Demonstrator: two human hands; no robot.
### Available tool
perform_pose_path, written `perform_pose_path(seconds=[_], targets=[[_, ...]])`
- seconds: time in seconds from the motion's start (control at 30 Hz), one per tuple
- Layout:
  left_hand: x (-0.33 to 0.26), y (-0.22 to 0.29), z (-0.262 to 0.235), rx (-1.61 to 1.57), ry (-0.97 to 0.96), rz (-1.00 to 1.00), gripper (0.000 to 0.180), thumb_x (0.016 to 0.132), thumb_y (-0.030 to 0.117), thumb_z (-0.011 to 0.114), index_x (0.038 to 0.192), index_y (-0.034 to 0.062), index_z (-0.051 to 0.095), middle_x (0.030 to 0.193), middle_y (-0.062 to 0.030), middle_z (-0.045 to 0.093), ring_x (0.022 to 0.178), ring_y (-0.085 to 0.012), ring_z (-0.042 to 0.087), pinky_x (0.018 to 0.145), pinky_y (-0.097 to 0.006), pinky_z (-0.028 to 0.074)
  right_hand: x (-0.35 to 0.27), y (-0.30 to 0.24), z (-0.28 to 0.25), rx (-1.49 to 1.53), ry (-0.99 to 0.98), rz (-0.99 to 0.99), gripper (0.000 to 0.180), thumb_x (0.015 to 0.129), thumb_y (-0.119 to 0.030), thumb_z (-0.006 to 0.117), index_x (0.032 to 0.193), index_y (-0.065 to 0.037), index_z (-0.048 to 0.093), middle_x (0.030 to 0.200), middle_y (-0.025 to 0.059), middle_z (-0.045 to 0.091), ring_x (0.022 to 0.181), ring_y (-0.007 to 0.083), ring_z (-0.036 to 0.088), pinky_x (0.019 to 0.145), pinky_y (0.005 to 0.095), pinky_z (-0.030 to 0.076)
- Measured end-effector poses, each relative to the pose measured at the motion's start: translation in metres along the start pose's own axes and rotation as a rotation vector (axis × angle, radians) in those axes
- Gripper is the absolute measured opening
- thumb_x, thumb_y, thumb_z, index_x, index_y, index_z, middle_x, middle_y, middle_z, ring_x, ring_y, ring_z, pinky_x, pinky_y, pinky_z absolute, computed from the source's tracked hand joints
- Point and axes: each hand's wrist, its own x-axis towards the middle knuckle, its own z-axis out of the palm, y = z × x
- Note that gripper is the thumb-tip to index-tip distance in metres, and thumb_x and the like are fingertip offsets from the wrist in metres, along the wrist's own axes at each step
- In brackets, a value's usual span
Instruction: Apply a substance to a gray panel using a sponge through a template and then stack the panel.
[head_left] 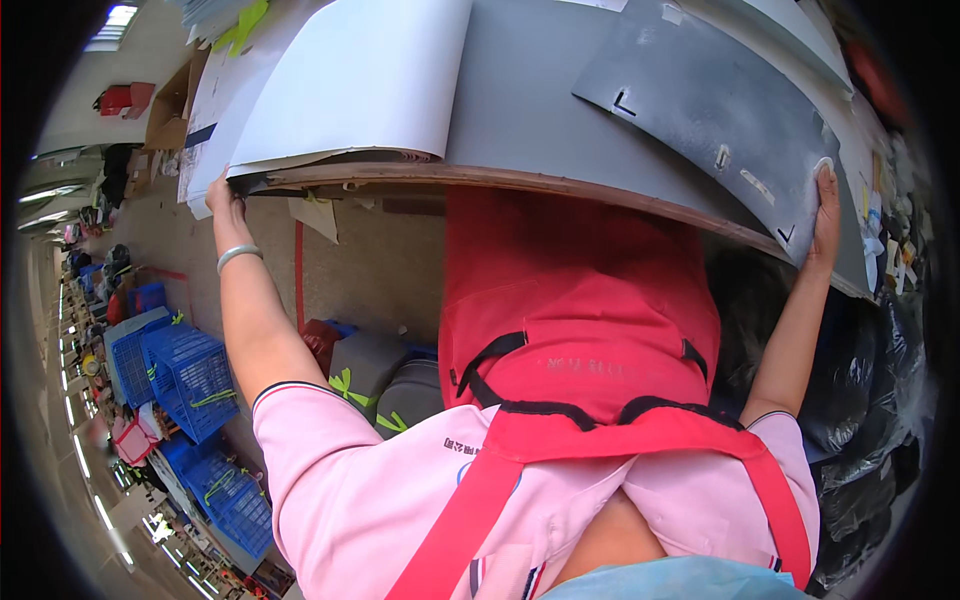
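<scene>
A large white sheet (pixel 350 85) lies curled over the left part of the worktable, its right side rolled up in a bend. At its near left corner my left hand (pixel 224 197) is closed, the fingertips partly hidden by the sheet's edge. On the right, a grey template plate (pixel 710 120) with small slots and black corner marks lies aslant over a flat grey sheet (pixel 520 110). My right hand (pixel 827 215) grips the plate's right edge, thumb on top and the other fingers mostly out of sight.
The worktable's worn wooden edge (pixel 480 178) runs just in front of my red apron. Blue plastic crates (pixel 190 370) stand on the floor to the left, near grey bundles with green ties (pixel 365 370). Black plastic bags (pixel 850 390) are heaped at the right.
</scene>
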Motion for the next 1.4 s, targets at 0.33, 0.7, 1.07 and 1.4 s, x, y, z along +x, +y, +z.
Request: perform_pose_path(seconds=[0.33, 0.7, 1.07, 1.4], targets=[[-0.277, 0.16, 0.138, 0.09, -0.366, 1.0, 0.032, 0.097, 0.009, 0.071, 0.128, 0.0012, 0.069, 0.11, -0.0055, 0.073, 0.094, -0.0135, 0.067, 0.086, -0.029, 0.055, 0.013, -0.002, 0.04, -0.07, -0.332, -0.003, 0.016, 0.1, -0.021, 0.069, 0.107, -0.006, 0.069, 0.1, 0.0032, 0.073, 0.09, 0.0118, 0.069, 0.08, 0.0265, 0.055], [-0.502, 0.099, 0.234, 0.625, -0.953, 1.324, 0.027, 0.091, 0.024, 0.077, 0.107, 0.0024, 0.072, 0.104, -0.0106, 0.068, 0.102, -0.0295, 0.065, 0.088, -0.039, 0.052, 0.026, -0.006, 0.094, -0.977, -0.221, -0.36, 0.026, 0.093, -0.025, 0.073, 0.081, -0.003, 0.065, 0.074, -0.004, 0.058, 0.072, 0.0083, 0.051, 0.065, 0.029, 0.043], [-0.511, 0.094, 0.223, 0.563, -1.101, 1.221, 0.021, 0.087, 0.019, 0.078, 0.098, 0.0034, 0.069, 0.095, -0.0096, 0.065, 0.092, -0.0288, 0.063, 0.081, -0.039, 0.051, 0.025, -0.009, 0.089, -0.915, -0.229, -0.282, 0.029, 0.093, -0.028, 0.074, 0.086, 0.0, 0.068, 0.076, -0.0024, 0.061, 0.073, 0.0091, 0.053, 0.066, 0.0301, 0.044], [-0.512, 0.09, 0.216, 0.55, -1.131, 1.199, 0.019, 0.086, 0.015, 0.079, 0.096, 0.0039, 0.068, 0.093, -0.0082, 0.065, 0.091, -0.0287, 0.063, 0.079, -0.039, 0.051, 0.009, -0.015, 0.088, -0.998, -0.243, -0.295, 0.03, 0.091, -0.031, 0.075, 0.086, -0.001, 0.07, 0.074, -0.0025, 0.06, 0.07, 0.009, 0.052, 0.064, 0.0303, 0.044]])
